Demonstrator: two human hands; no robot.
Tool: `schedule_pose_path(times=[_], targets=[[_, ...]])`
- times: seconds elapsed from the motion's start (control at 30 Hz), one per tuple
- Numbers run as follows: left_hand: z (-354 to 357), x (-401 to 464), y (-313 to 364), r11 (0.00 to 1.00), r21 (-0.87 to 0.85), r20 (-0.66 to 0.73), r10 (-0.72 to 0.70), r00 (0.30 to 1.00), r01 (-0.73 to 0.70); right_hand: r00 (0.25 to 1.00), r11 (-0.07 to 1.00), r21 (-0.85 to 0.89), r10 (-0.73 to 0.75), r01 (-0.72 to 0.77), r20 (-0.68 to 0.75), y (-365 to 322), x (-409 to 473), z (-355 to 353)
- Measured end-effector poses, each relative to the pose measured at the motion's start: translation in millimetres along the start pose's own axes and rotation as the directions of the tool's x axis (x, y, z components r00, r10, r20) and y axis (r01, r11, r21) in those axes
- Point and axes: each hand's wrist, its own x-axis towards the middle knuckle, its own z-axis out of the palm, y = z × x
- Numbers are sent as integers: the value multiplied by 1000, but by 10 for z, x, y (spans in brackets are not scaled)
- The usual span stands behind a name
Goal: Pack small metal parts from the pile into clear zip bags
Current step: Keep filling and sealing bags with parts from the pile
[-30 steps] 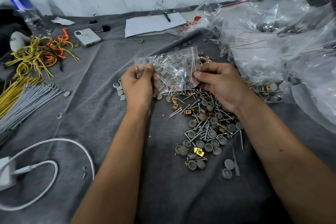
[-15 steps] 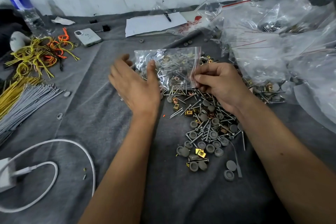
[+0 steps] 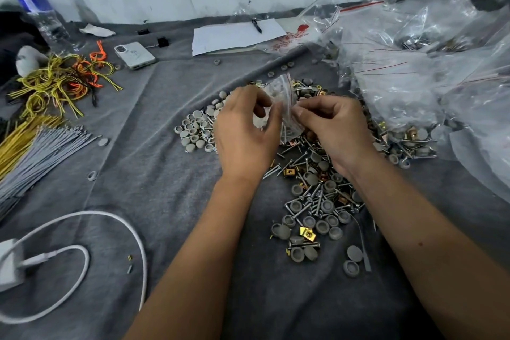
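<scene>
Both hands pinch a small clear zip bag (image 3: pixel 284 107) just above the screw pile (image 3: pixel 317 190), left hand (image 3: pixel 245 132) and right hand (image 3: pixel 334 130) grasping its edges, open grey cloth (image 3: pixel 154 174) to the left.

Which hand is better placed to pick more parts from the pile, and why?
Probably the left hand: its grip on the zip bag looks looser, beside grey caps. The right hand pinches the bag's red-striped mouth.

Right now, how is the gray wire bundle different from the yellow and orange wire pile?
The gray wire bundle lies straight, side by side, and is one color. The yellow and orange wire pile is looped, tangled and two-colored, farther back. Both rest on the gray cloth, untouched.
</scene>
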Motion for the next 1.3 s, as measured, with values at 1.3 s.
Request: schedule_pose_path(times=[1.3], targets=[[17, 23, -101, 955, -184, 2, -236, 972, 232, 963, 929, 295, 166, -225, 212, -79, -11, -35]])
